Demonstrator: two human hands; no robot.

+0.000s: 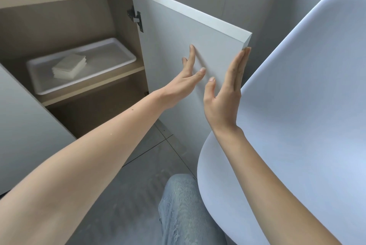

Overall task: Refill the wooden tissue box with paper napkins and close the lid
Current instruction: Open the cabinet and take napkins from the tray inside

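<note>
Both hands flat, fingers extended, holding nothing: left hand (185,84) is touching the door (178,33) face; right hand (225,94) is touching its outer edge. Napkins (69,66) are lying in tray (118,47).

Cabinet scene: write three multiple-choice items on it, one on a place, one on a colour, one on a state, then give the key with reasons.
1. Where does the stack of napkins lie?
A. On the floor
B. In the tray on the cabinet shelf
C. On the chair

2. What colour is the tray?
A. White
B. Red
C. Black

3. How does the cabinet door stand?
A. Fully shut
B. Removed
C. Swung open

Key: 1 B, the napkins sit inside the tray on the shelf. 2 A, its rim and floor are white. 3 C, the door hangs out on its hinge, with the left hand flat on its face and the right hand at its free edge.
</note>
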